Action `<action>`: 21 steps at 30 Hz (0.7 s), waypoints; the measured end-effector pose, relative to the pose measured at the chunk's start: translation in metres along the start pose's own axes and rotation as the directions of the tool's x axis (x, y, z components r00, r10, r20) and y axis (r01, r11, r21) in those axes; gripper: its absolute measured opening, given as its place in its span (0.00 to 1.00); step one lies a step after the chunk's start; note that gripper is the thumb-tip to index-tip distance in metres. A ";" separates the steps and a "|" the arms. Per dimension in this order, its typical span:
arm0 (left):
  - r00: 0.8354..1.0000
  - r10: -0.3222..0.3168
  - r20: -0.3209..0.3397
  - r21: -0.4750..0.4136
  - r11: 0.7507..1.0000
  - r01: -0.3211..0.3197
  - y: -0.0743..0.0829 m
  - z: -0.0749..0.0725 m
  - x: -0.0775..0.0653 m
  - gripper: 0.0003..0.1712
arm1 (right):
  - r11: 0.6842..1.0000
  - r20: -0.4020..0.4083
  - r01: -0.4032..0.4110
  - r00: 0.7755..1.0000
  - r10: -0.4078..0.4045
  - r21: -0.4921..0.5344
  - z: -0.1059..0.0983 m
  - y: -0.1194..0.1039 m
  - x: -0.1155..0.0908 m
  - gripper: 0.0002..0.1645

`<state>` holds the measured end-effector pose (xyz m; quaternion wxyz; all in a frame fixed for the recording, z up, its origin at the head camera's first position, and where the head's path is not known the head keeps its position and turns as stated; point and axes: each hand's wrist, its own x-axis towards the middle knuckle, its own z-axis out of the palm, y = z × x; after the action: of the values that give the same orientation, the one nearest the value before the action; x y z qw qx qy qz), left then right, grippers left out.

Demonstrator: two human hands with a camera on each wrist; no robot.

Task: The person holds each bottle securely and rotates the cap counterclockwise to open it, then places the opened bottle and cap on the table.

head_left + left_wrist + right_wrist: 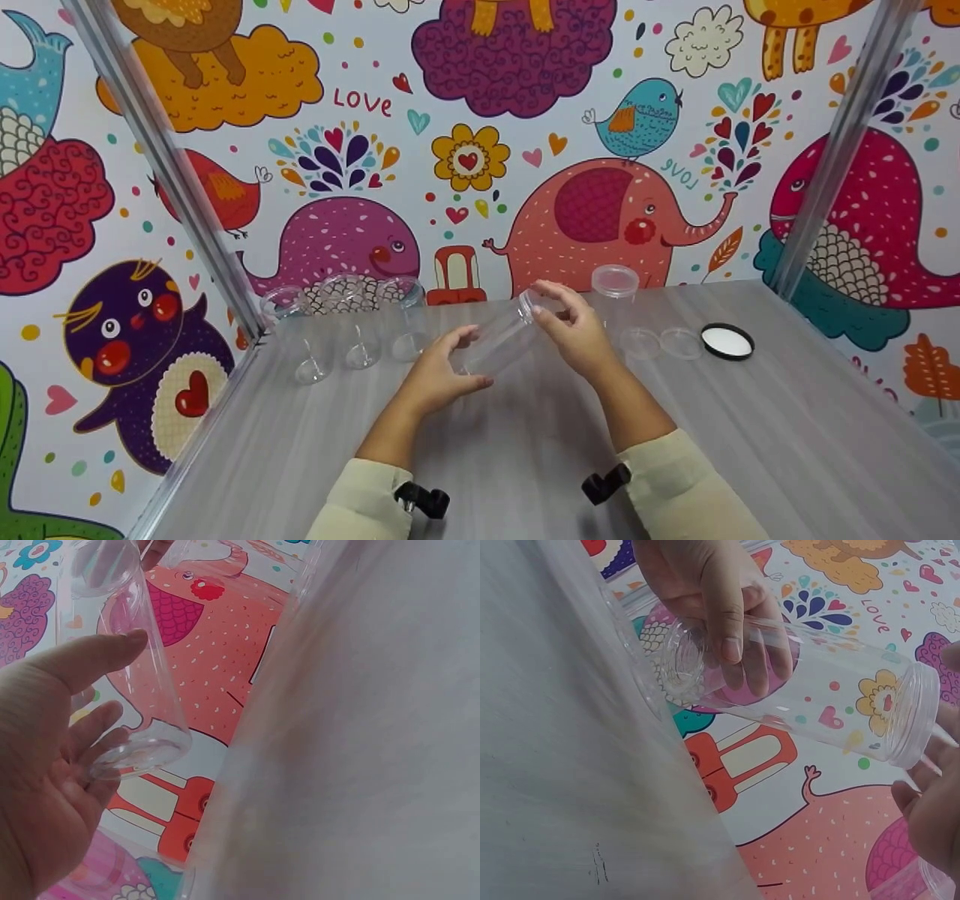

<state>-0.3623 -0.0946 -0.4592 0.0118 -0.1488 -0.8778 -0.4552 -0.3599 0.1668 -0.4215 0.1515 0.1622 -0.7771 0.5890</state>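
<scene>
A clear plastic jar (495,337) is held up tilted over the table, its lidded end toward the upper right. My left hand (439,375) grips it near the base, the thumb on one side and fingers on the other, as the left wrist view also shows. At the other end, the thumb and fingers of my right hand (574,330) are around the clear lid (915,716). Through the jar's wall, the left fingers (757,664) show in the right wrist view.
Several clear jars, including one jar (360,352), stand at the back left. Another jar (615,281) stands behind my right hand. Two clear discs, one a flat disc (681,343), lie right of it beside a black-rimmed white lid (727,341). A patterned wall stands behind the table (517,465).
</scene>
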 end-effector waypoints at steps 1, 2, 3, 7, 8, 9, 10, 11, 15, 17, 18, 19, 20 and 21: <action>1.000 0.002 0.001 0.000 1.000 -0.002 0.000 0.000 0.000 0.53 | 1.000 -0.012 -0.007 1.000 0.006 -0.026 0.000 0.001 0.001 0.28; 1.000 0.005 0.000 0.001 1.000 -0.005 0.000 0.000 0.000 0.53 | 0.998 -0.024 -0.016 1.000 0.015 -0.053 0.000 0.001 0.001 0.29; 1.000 0.006 -0.001 0.003 1.000 -0.006 0.000 0.000 0.000 0.52 | 0.997 -0.035 -0.028 0.999 0.026 -0.075 0.001 0.002 0.001 0.29; 1.000 0.010 -0.003 0.001 1.000 -0.010 0.001 0.001 0.000 0.51 | 0.990 -0.061 -0.066 0.996 0.059 -0.122 0.001 0.002 0.001 0.30; 1.000 0.012 -0.003 0.002 1.000 -0.012 0.001 0.001 0.000 0.51 | 0.989 -0.062 -0.073 0.996 0.066 -0.128 0.001 0.002 0.001 0.31; 1.000 0.016 -0.002 0.006 1.000 -0.016 0.000 0.000 0.000 0.51 | 0.988 -0.064 -0.079 0.995 0.071 -0.132 0.001 0.001 0.001 0.31; 1.000 0.021 0.000 0.009 1.000 -0.021 0.000 0.000 0.000 0.51 | 0.987 -0.065 -0.082 0.995 0.074 -0.136 0.001 0.001 0.001 0.30; 1.000 0.022 -0.001 0.012 1.000 -0.022 0.000 0.000 0.000 0.51 | 0.987 -0.065 -0.086 0.995 0.078 -0.136 0.001 0.000 0.000 0.30; 1.000 0.027 -0.003 0.030 0.999 -0.027 0.000 0.000 0.000 0.51 | 0.989 -0.055 -0.085 0.995 0.078 -0.124 0.001 -0.002 -0.001 0.28; 1.000 0.023 -0.005 0.027 0.999 -0.023 0.000 0.001 0.000 0.51 | 0.991 -0.045 -0.077 0.996 0.073 -0.105 0.001 -0.002 -0.002 0.26; 1.000 0.023 -0.005 0.024 0.999 -0.023 0.000 0.001 0.000 0.51 | 0.993 -0.039 -0.075 0.997 0.072 -0.092 0.001 -0.002 -0.002 0.25; 1.000 0.024 -0.004 0.023 0.999 -0.023 0.000 0.000 0.000 0.51 | 0.995 -0.035 -0.069 0.997 0.067 -0.074 0.000 -0.002 -0.002 0.25; 1.000 0.024 -0.004 0.021 0.999 -0.024 0.000 0.000 0.000 0.51 | 0.996 -0.031 -0.064 0.998 0.062 -0.059 0.000 -0.002 -0.002 0.25; 1.000 0.027 -0.005 0.020 0.999 -0.027 0.000 0.000 0.000 0.51 | 0.997 -0.028 -0.060 0.998 0.058 -0.039 0.000 -0.003 -0.002 0.24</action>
<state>-0.3619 -0.0944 -0.4593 0.0217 -0.1595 -0.8802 -0.4464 -0.3571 0.1661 -0.4201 0.1477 0.1282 -0.7911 0.5796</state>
